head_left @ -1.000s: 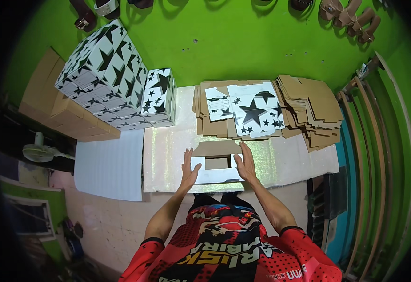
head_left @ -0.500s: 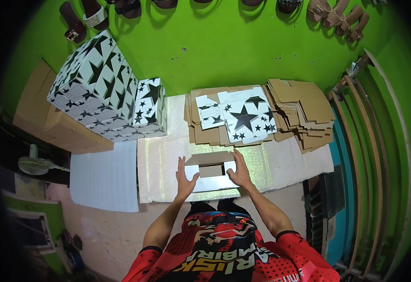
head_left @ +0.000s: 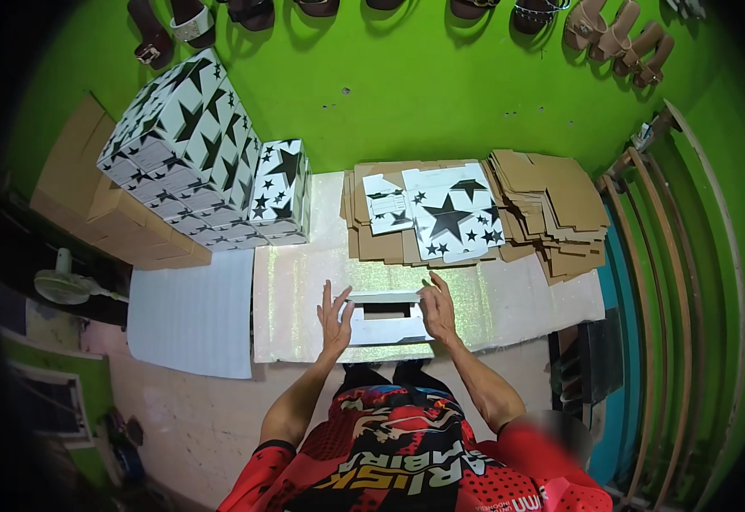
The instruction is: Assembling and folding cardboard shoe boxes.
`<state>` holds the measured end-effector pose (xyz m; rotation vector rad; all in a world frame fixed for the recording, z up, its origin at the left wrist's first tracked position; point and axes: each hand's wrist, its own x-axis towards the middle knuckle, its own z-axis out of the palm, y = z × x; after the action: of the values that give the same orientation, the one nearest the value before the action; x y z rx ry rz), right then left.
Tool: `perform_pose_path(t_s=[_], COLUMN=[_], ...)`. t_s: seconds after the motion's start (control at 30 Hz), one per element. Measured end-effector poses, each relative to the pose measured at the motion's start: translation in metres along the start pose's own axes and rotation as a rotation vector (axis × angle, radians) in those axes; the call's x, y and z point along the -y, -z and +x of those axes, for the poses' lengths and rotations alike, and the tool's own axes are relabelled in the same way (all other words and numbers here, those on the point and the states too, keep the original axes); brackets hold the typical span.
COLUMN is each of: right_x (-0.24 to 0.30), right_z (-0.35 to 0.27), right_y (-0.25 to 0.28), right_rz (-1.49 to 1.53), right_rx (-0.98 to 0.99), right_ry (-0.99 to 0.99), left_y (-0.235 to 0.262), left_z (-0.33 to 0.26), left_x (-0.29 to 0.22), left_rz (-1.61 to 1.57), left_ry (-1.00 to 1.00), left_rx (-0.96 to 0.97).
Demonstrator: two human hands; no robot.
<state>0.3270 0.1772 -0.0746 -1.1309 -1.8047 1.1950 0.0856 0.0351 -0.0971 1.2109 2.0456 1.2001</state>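
Note:
A small white cardboard box (head_left: 387, 331) lies on the table near its front edge, between my two hands. Its top has a rectangular gap, through which brown cardboard shows inside. My left hand (head_left: 335, 320) grips the left end, fingers long outside and thumb over the end flap. On the opposite end, my right hand (head_left: 439, 314) has its thumb and bent fingers at the far right corner. The far flap (head_left: 385, 297) now shows as a narrow pale strip along the back of the gap.
Behind the box lie piles of flat brown cardboard (head_left: 551, 200), with a star-printed flat box (head_left: 453, 213) on top. Star-patterned boxes (head_left: 189, 154) are stacked at the left. Brown cartons (head_left: 116, 226), a fan (head_left: 65, 277) and a wooden rack (head_left: 658, 256) flank the table (head_left: 526, 311).
The far flap has tipped from standing brown-side out to a thin strip over the box. My right fingers have curled in at its corner. The whole view has shifted slightly.

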Motion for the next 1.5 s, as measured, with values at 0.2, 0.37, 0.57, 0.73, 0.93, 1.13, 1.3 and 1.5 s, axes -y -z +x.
perform_pose_path(t_s=[0.2,0.37,0.57,0.73,0.93,1.13,1.3,1.5], right_x=[0.004,-0.003,-0.010,-0.012,-0.013,-0.013,0.002,0.006], right_z=[-0.005,0.002,0.007,0.004,0.006,0.005,0.003,0.004], right_y=[-0.002,0.007,0.007,0.002,0.001,0.002,0.010,0.002], right_rz=[-0.191,-0.482,-0.478,-0.435,-0.480,-0.417,-0.380,-0.098], right_rx=[-0.005,0.202,0.256,0.222,0.191,0.219,0.189,0.177], right_ry=[0.008,0.155,0.139,0.151,0.187,0.127,0.059,-0.212], left_y=[0.000,0.003,0.004,0.002,0.000,-0.002,-0.001,-0.017], left_z=[-0.002,-0.002,-0.001,-0.002,-0.003,-0.001,-0.001,0.012], left_x=[0.001,0.003,0.007,0.006,0.004,0.001,0.008,0.034], left_rz=[0.089,0.085,0.122,0.131,0.168,0.182,0.062,-0.362], left_ry=[-0.034,-0.096,-0.007,-0.015,-0.033,-0.020,0.104,0.314], left_rx=[0.055,0.118,0.174,0.133,0.078,0.086,0.014,0.122])
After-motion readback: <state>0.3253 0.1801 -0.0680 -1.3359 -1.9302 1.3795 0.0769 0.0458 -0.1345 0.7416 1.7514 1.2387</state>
